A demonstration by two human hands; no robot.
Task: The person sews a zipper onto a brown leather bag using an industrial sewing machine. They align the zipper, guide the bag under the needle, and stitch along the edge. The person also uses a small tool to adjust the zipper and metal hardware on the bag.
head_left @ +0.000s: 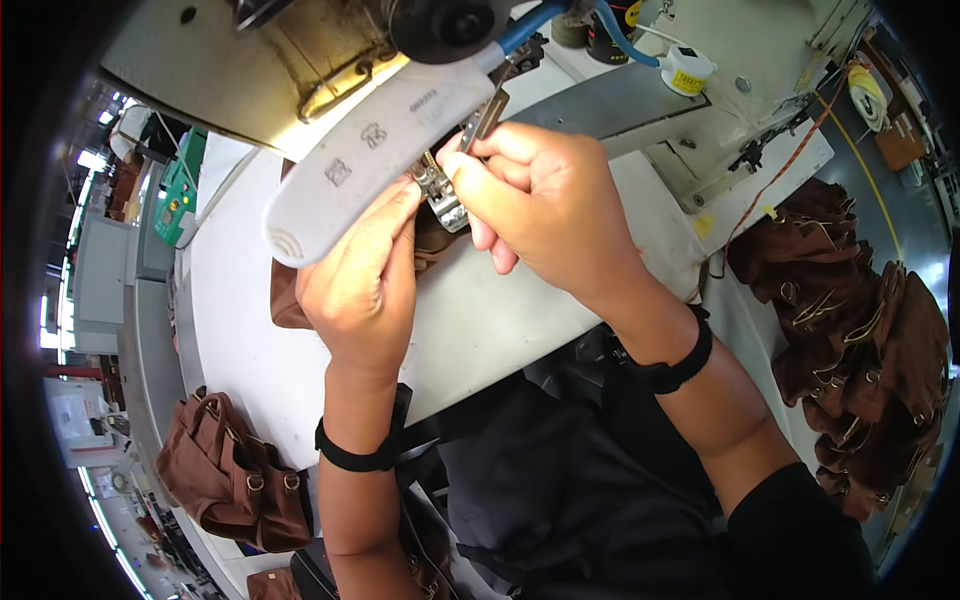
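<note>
A sewing machine head (370, 150) with a long pale grey cover hangs over the white worktable (500, 330). My left hand (360, 280) rises to its metal needle and presser-foot assembly (445, 205), its fingertips closed at the left side of the metal. My right hand (545, 205) is closed beside the same assembly from the right, thumb and index finger pinched at the narrow upright metal parts. What either pinch holds is too small or hidden to tell. Brown fabric or leather (292, 300) lies under the machine, partly behind my left hand.
Brown bags (230, 470) sit at lower left; more are piled (840, 360) on the right. A green control box (180, 190) stands at upper left. A small white oil bottle (685, 72), a blue tube (625, 40) and a cord (760, 195) are at upper right.
</note>
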